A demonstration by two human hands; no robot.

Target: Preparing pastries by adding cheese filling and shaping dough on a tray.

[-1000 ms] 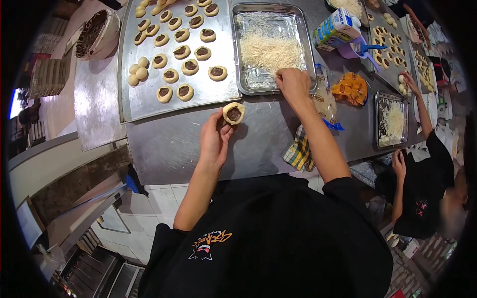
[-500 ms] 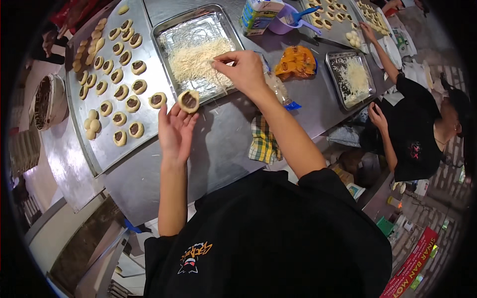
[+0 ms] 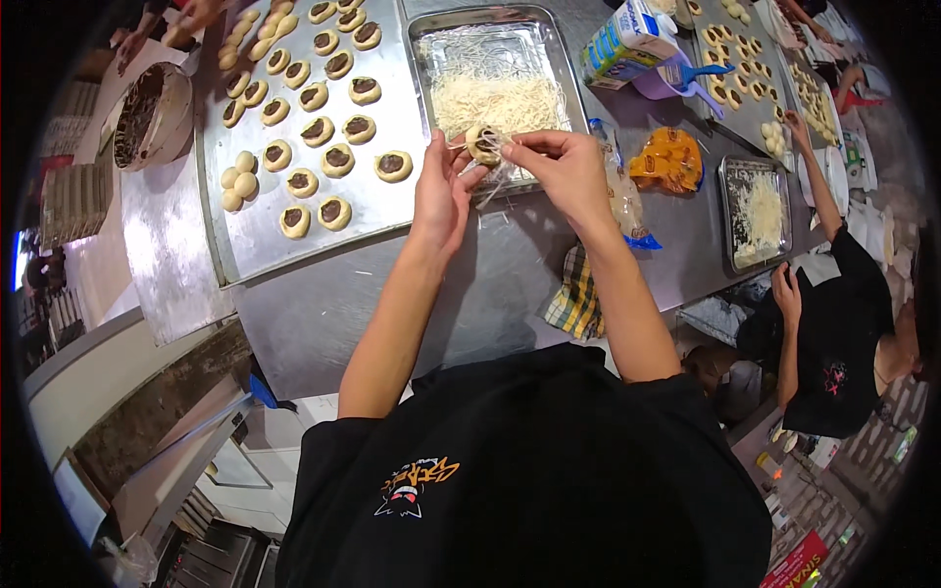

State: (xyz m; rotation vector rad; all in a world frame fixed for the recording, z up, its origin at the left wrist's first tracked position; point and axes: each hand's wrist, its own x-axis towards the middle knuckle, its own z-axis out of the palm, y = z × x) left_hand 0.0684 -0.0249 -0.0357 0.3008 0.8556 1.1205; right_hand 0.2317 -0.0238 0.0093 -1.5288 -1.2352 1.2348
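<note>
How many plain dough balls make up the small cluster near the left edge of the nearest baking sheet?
4: top ball, left ball, right ball, bottom ball. All show on the baking sheet; none seems hidden.

Left of the near tray (image 3: 417, 73) lies one sheet (image 3: 260, 245) with four clustered balls (image 3: 245, 184) and just over twenty filled buns (image 3: 338, 160); farther left, one bucket (image 3: 178, 122). One raised bun (image 3: 480, 147) is at the tray's near edge. Right of it are one carton (image 3: 622, 49), one cup (image 3: 652, 86), one brush (image 3: 704, 72), two bags (image 3: 667, 162), one cloth (image 3: 573, 306), one smaller tray (image 3: 740, 186).
</note>
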